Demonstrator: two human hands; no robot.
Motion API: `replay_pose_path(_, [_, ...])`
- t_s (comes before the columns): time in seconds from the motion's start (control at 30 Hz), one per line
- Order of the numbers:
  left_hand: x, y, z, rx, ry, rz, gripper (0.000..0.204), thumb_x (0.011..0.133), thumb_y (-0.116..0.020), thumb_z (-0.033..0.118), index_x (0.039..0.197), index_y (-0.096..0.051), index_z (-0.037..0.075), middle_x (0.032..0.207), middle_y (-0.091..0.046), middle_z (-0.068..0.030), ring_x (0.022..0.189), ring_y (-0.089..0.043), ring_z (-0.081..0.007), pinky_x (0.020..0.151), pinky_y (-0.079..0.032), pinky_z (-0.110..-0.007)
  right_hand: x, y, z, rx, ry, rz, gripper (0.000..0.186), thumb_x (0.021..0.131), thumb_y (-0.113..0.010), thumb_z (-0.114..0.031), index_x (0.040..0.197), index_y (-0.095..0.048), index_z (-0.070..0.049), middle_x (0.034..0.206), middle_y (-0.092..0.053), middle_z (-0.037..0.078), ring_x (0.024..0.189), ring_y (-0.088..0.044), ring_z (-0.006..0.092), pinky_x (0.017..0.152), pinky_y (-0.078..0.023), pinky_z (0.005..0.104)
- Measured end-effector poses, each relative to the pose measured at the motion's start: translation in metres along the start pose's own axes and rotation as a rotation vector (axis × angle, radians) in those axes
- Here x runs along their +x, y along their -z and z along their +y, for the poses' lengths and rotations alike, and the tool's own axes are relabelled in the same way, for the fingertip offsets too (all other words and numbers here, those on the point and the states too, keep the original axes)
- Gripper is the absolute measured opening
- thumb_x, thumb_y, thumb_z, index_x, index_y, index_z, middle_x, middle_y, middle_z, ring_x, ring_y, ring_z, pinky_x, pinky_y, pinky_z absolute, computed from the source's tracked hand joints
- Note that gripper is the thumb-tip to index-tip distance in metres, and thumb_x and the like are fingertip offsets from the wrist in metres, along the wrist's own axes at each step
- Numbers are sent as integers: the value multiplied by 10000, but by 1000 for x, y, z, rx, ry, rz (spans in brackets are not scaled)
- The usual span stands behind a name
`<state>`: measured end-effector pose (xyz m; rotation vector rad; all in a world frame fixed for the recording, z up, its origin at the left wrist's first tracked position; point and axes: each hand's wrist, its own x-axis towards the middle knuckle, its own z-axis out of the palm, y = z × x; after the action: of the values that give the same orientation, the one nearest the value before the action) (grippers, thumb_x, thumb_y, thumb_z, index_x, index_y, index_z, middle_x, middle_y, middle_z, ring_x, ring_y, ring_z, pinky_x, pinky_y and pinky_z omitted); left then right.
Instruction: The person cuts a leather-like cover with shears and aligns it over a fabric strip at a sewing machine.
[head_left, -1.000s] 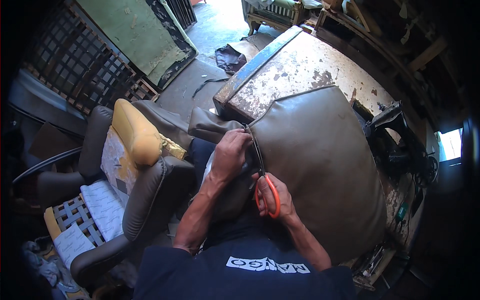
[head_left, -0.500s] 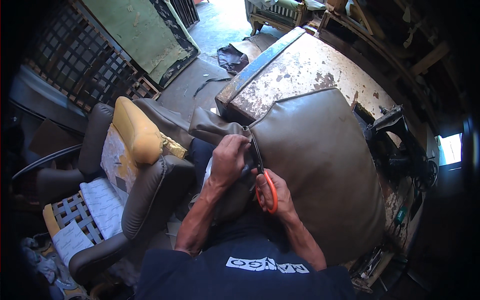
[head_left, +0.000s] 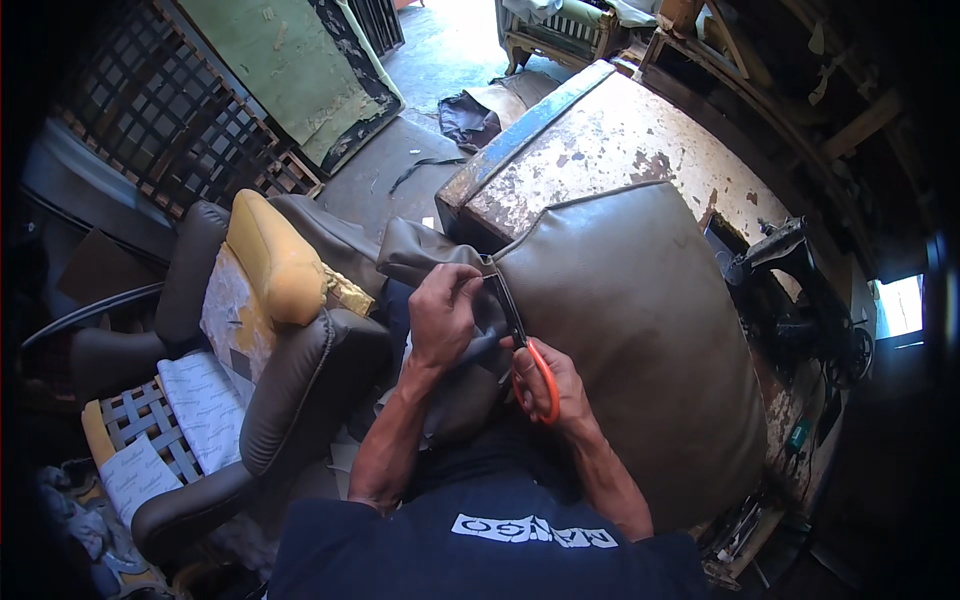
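My right hand (head_left: 560, 385) is closed around the orange handles of a pair of scissors (head_left: 537, 380). Their dark blades point up and away, lying along the near-left edge of a large brown leather cushion cover (head_left: 630, 330). Just left of the blades, my left hand (head_left: 445, 315) pinches the edge of the brown leather close to the tips. A loose fold of the same leather (head_left: 420, 247) bulges beyond my left fingers. More grey-brown material hangs below my hands over my lap. Exactly what lies between the blades is too small to tell.
A worn, paint-flaked table (head_left: 620, 130) bears the cushion's far part. On its right stands a black sewing machine (head_left: 790, 260). At left is a partly covered armchair (head_left: 290, 390) with yellow foam (head_left: 275, 260) exposed. Farther back lean a webbed frame (head_left: 170, 120) and a green panel (head_left: 290, 80).
My left hand has shifted slightly left and up from the blades. The scissors stay in my right hand at nearly the same place, their blades showing a little more clearly.
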<state>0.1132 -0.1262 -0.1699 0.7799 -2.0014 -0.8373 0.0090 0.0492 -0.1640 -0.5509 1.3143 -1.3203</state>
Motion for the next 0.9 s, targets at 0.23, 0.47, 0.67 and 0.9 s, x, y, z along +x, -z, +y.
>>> replay_pose_path(0.23, [5,-4,-16,20,-23,-11,144,938,-678,22,1074,-631,14,932,-677,-167,836,-687,-334,752,-535,-411,-8,9,1,-2,-17,-27,497,1044,-613,-464,1315,-613,-47,676,-539,-33,490,-515,29,418,-442,201])
replay_pose_path(0.47, [10,1,-26,91,-184,-291,292,879,-746,56,1158,-658,57,911,-652,-147,875,-693,-366,770,-562,-437,-1,24,-1,15,134,67,565,1027,-623,-500,1321,-593,-18,704,-534,-42,513,-502,20,428,-419,190])
replay_pose_path(0.67, [28,3,-20,359,-96,-255,141,912,-709,132,1046,-753,139,816,-584,-115,786,-661,-344,676,-525,-442,8,31,-9,-5,106,152,495,1002,-695,-455,1282,-626,-52,699,-517,-89,565,-445,-1,505,-345,201])
replay_pose_path(0.9, [29,3,-22,295,-126,-141,125,872,-740,88,996,-747,94,949,-664,-89,931,-670,-304,763,-537,-418,4,31,2,-216,133,14,512,1010,-671,-489,1283,-639,-57,717,-569,-39,546,-478,33,509,-412,225])
